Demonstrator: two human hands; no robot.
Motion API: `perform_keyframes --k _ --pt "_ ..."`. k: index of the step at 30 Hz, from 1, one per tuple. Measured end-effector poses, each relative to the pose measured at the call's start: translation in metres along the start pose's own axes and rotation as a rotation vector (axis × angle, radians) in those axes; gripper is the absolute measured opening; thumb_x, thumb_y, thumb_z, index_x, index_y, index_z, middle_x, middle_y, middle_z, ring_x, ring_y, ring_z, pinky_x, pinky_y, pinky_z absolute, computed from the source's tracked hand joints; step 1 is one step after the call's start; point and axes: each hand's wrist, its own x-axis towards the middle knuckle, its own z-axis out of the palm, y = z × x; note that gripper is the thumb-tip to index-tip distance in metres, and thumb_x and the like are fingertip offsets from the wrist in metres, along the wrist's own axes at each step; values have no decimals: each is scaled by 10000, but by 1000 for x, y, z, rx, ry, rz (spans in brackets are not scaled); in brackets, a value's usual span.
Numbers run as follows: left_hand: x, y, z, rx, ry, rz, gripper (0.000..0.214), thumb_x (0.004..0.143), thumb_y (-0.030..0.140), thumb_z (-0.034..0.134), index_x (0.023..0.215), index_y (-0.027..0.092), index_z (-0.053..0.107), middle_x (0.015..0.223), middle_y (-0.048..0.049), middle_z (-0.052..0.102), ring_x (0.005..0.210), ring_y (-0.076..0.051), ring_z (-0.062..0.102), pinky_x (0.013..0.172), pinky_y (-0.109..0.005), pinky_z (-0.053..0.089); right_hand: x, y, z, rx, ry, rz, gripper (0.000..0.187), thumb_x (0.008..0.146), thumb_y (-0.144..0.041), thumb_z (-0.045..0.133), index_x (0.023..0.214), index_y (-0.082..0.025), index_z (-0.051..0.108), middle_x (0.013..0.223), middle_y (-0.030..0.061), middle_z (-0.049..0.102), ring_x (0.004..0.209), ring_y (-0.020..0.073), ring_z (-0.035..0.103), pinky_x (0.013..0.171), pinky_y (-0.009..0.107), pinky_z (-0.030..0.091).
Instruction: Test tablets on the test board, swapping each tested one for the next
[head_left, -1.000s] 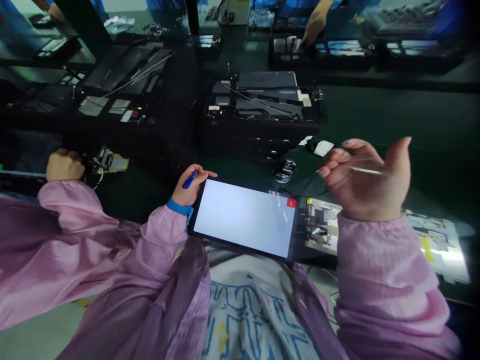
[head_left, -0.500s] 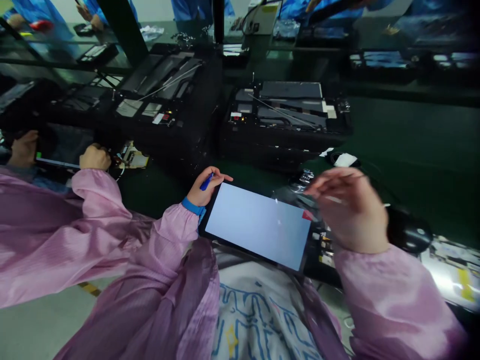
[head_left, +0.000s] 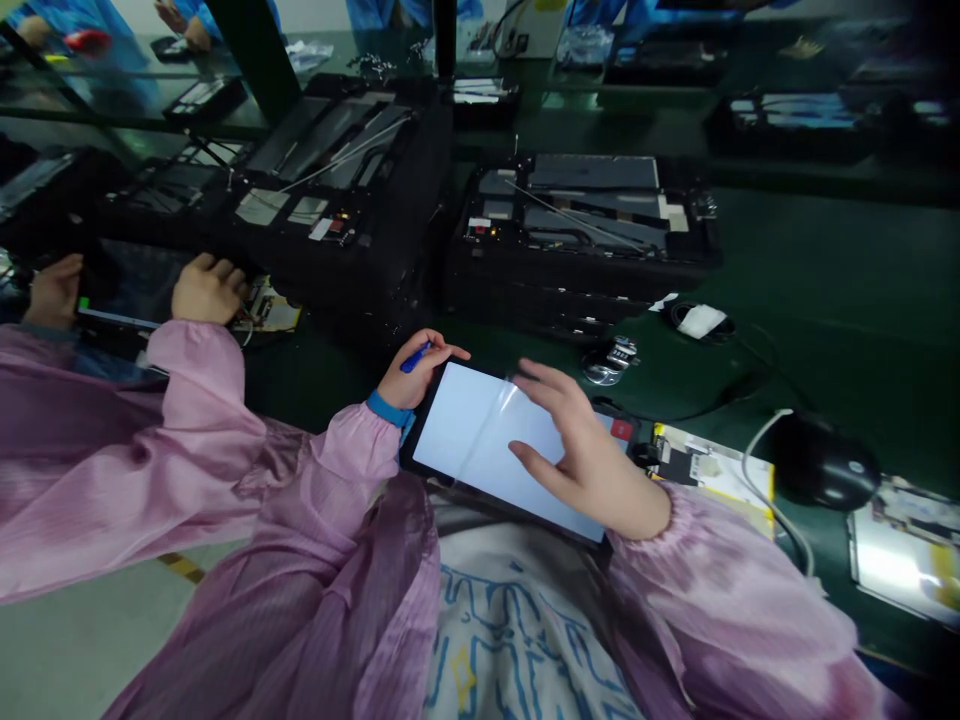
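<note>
A tablet screen (head_left: 465,430), lit plain white in a black frame, lies tilted in front of my body. A clear film with a shiny crease (head_left: 508,395) lies over it, and a red tab (head_left: 621,429) shows at its far right corner. My left hand (head_left: 412,372) is at the screen's upper left edge, fingers closed round a short blue pen-like tool (head_left: 415,357). Over the right half of the screen my right hand (head_left: 589,455) is spread open, thumb apart from the fingers. Whether its fingertips touch the film I cannot tell.
Stacked black trays (head_left: 585,270) with opened tablets stand behind the screen. To the right are a black mouse-shaped device (head_left: 825,465), a cable, a yellow-edged board (head_left: 712,470) and a small metal object (head_left: 611,360). At left, a co-worker's hands (head_left: 208,288) handle another tablet.
My right hand has moved left and down from beside the screen to over it, its fingers spreading. A crease now shows in the film. My left hand has stayed nearly in place.
</note>
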Motion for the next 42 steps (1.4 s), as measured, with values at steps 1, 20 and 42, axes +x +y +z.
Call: perform_keyframes --k 1,20,42 --pt "0 1 1 1 0 -4 273 721 291 673 786 182 432 797 -37 691 754 -175 638 674 -292 442 -2 -1 4 -104 -1 -19 492 922 -206 523 1379 -192 341 1453 178 199 1316 339 296 1011 545 398" --pt "1 10 10 -9 83 -116 295 805 402 601 777 204 385 752 -21 674 651 -160 626 568 -285 458 -81 9 -27 -361 196 205 248 917 -325 572 1121 -194 522 1137 144 508 1048 332 508 843 489 443" --pt "5 9 8 -11 56 -79 304 759 369 636 802 200 386 755 -40 677 689 -182 646 592 -294 489 -109 28 -36 -347 -24 340 828 842 -553 589 1484 -220 185 1464 155 223 1321 401 248 1039 620 271"
